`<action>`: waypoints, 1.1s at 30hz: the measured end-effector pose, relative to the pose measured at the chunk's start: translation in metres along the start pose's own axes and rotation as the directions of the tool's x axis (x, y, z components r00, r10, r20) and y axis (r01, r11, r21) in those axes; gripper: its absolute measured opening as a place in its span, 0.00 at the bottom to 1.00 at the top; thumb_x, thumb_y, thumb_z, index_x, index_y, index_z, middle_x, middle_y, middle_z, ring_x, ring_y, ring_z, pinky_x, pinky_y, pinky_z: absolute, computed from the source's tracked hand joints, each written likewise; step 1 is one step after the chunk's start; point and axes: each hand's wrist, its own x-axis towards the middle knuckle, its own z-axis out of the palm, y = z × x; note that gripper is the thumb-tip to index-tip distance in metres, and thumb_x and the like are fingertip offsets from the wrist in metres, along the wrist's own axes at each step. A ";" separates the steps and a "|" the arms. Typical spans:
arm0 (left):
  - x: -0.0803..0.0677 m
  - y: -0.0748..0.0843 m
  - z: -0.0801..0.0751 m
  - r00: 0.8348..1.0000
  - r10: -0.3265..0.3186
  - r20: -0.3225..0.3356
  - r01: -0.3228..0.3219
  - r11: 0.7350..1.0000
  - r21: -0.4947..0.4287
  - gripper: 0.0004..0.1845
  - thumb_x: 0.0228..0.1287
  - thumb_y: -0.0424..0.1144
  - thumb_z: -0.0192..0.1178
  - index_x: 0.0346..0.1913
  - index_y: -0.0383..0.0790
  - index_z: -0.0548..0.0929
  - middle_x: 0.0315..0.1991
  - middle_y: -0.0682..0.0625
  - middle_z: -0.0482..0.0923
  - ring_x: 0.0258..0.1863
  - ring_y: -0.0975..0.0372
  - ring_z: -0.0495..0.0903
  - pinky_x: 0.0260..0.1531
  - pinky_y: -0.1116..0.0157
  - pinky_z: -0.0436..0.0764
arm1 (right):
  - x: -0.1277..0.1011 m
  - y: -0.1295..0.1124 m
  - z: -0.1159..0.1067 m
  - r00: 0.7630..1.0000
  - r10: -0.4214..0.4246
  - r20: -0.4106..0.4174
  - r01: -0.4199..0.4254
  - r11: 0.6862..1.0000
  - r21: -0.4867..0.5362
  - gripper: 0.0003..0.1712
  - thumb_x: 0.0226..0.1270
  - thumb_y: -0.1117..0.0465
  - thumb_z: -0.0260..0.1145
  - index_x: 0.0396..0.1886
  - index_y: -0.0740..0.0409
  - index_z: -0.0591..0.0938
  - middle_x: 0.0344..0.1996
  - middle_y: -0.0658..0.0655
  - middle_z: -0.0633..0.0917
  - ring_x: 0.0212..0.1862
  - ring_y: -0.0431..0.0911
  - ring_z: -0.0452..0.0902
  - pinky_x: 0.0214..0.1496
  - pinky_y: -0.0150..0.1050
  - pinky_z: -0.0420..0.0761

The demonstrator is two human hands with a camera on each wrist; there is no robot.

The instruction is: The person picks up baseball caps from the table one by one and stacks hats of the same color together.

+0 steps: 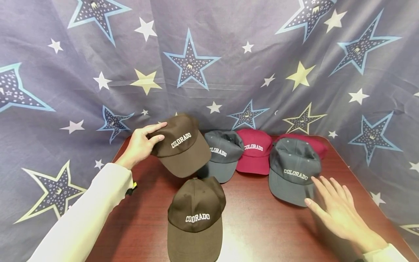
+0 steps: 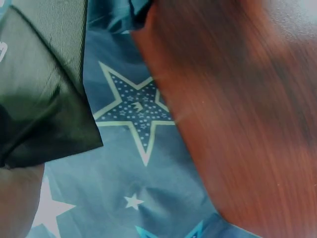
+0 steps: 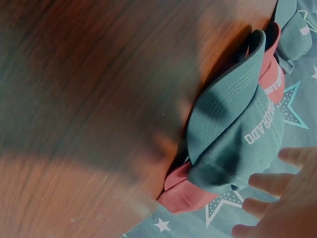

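Red-brown wood table point(image 1: 258, 222), star curtain point(image 1: 229, 54) behind; left hand point(image 1: 139, 145) grips brown cap point(image 1: 183, 145), right hand point(image 1: 340, 211) spread wide

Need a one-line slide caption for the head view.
Left hand grips a brown Colorado cap; right hand hovers open beside a grey cap.

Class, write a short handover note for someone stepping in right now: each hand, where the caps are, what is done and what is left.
Left hand grips the back brown cap, tilted up off the table.
Right hand is open beside the front grey cap, not holding it.
Another brown cap lies nearest; a grey cap and two red caps sit behind.
Done: one brown cap in hand.
Left: apparently the rest, all untouched.
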 end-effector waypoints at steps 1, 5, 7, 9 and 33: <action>0.000 0.002 0.000 1.000 0.006 0.017 -0.006 1.000 -0.012 0.23 0.64 0.30 0.71 0.62 0.46 0.86 0.62 0.46 0.82 0.66 0.56 0.76 0.61 0.76 0.70 | 0.000 0.000 0.000 1.000 -0.001 0.001 0.001 1.000 0.000 0.44 0.73 0.45 0.64 0.81 0.55 0.60 0.72 0.74 0.66 0.76 0.71 0.49 0.78 0.65 0.28; -0.001 0.013 -0.001 0.995 0.043 0.089 -0.040 0.998 -0.038 0.23 0.65 0.31 0.70 0.62 0.47 0.86 0.61 0.47 0.82 0.64 0.57 0.77 0.59 0.77 0.71 | -0.001 0.000 0.000 1.000 -0.003 0.003 0.003 1.000 0.001 0.44 0.74 0.45 0.64 0.81 0.54 0.60 0.73 0.73 0.65 0.76 0.71 0.48 0.78 0.65 0.28; -0.003 0.019 -0.001 0.990 0.070 0.124 -0.065 0.997 -0.044 0.23 0.65 0.31 0.70 0.62 0.47 0.86 0.60 0.48 0.83 0.63 0.57 0.77 0.56 0.78 0.71 | -0.001 -0.001 0.000 1.000 -0.003 0.004 0.003 1.000 0.001 0.44 0.73 0.45 0.65 0.81 0.55 0.61 0.73 0.73 0.65 0.76 0.71 0.48 0.78 0.64 0.28; -0.004 0.024 0.000 0.982 0.105 0.158 -0.099 0.994 -0.041 0.23 0.64 0.31 0.70 0.62 0.47 0.86 0.60 0.48 0.83 0.62 0.57 0.78 0.56 0.79 0.72 | -0.002 -0.001 0.000 1.000 0.001 0.003 -0.001 1.000 0.004 0.44 0.73 0.44 0.65 0.81 0.55 0.61 0.73 0.73 0.65 0.76 0.71 0.49 0.78 0.64 0.28; -0.044 0.060 0.021 0.846 0.253 0.470 -0.203 0.967 -0.156 0.22 0.64 0.32 0.71 0.61 0.46 0.87 0.59 0.50 0.82 0.60 0.59 0.80 0.62 0.70 0.74 | -0.003 -0.005 0.000 1.000 -0.015 0.000 0.015 1.000 0.013 0.43 0.74 0.45 0.64 0.81 0.53 0.61 0.74 0.72 0.65 0.77 0.70 0.48 0.78 0.63 0.28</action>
